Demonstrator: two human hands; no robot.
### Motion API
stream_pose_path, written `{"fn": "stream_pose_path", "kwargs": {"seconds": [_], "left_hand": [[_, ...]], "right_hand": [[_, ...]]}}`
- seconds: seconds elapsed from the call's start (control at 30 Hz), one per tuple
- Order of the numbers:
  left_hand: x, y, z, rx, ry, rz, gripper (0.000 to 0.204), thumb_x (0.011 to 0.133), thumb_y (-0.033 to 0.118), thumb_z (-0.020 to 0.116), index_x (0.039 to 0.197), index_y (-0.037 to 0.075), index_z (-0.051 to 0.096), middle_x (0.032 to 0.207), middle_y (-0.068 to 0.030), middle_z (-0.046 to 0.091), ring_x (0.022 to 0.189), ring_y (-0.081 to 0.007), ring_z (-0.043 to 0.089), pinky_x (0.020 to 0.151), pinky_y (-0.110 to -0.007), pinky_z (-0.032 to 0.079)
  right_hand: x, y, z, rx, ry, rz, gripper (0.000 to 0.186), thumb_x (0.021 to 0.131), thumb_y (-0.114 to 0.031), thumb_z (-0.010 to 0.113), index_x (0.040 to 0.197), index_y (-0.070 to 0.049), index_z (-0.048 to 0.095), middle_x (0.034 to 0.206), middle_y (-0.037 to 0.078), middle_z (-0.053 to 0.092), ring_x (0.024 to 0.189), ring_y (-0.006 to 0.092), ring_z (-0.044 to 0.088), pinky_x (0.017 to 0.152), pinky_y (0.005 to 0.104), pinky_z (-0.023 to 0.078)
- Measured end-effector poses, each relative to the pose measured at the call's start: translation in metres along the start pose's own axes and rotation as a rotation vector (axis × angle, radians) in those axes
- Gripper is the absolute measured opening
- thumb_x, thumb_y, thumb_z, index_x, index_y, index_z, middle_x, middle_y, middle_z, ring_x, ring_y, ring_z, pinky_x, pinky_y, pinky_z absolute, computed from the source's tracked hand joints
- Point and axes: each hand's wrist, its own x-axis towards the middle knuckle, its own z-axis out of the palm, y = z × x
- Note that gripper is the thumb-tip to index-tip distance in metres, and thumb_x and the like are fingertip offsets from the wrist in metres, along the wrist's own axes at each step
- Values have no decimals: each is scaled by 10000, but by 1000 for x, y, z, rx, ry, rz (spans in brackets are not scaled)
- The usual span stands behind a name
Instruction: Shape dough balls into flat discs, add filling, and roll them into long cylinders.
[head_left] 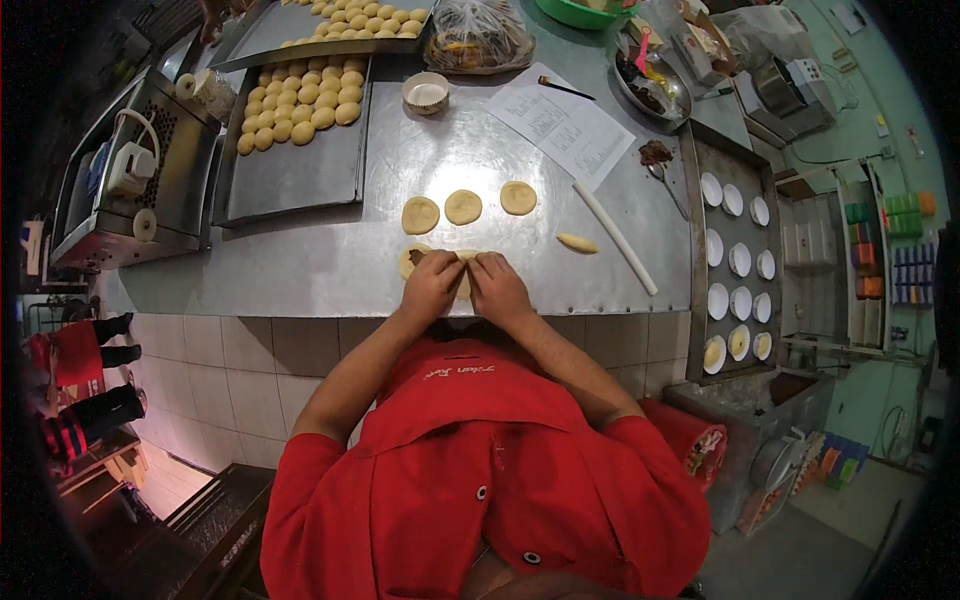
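A piece of dough (465, 259) is held between two hands at the near edge of the metal bench (300, 260). It is pinched from the left by the fingers of the left hand (432, 285) and from the right by those of the right hand (497, 287); each grip is narrow, closed on the dough, and the two are brought almost together. The lower part of the piece is seen in the gap between the hands.

Just beside the left hand, and partly covered by it, a filled dough disc (405, 266) is laid, topped with dark filling (417, 256). Beyond the hands, three flat dough discs (463, 207) are set out in a row. To the right, a spindle-shaped dough piece (577, 243) is placed near a slim white rod (615, 238).

Farther back, a printed sheet (560, 135) is crossed at its top by a dark-handled brush (566, 89), and a fluted paper cup (426, 92) is seen to its left. At the left, rows of dough balls (300, 105) are carried on a baking tray (290, 190). At the right, white paper cups (739, 260) are arranged on a dark tray (740, 165); pale dough is contained in the nearest row.
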Motion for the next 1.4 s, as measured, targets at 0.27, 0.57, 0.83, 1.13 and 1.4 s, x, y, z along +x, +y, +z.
{"fn": "stream_pose_path", "kwargs": {"seconds": [0.27,0.57,0.83,1.13,1.4], "left_hand": [[-4,18,-13,7,-102,-85,292,816,89,725,1072,-43,678,1133,-181,643,1110,-359,609,953,-431,515],[-12,16,2,354,-223,-115,670,885,214,643,1454,-56,416,1510,-231,436,1460,-392,343,1193,-630,177],[-60,37,-24,250,-249,-96,724,885,274,662,1483,-37,397,1555,-200,400,1517,-341,259,1185,-683,94],[-61,46,-23,133,-271,-128,768,866,214,711,1512,-14,364,1577,-208,371,1500,-366,293,1205,-638,112],[-83,49,-42,6,-195,-113,607,816,115,720,1386,22,533,1434,-142,554,1407,-345,450,1185,-590,244]], "right_hand": [[4,0,-20,78,-68,86,327,816,-44,638,1130,45,632,1104,218,650,1067,396,610,951,446,507],[-5,2,-10,-146,-194,71,554,903,-214,587,1386,43,505,1417,238,533,1375,396,445,1147,532,332],[-38,-19,-37,51,-259,155,576,929,-245,564,1421,45,483,1499,235,464,1443,400,361,1183,583,241],[-46,-30,-25,-81,-260,136,561,928,-247,578,1404,41,504,1485,229,487,1428,391,385,1173,594,254],[-47,-24,-46,76,-135,165,500,820,-146,689,1295,-27,593,1347,166,587,1290,369,504,1087,512,391]]}}
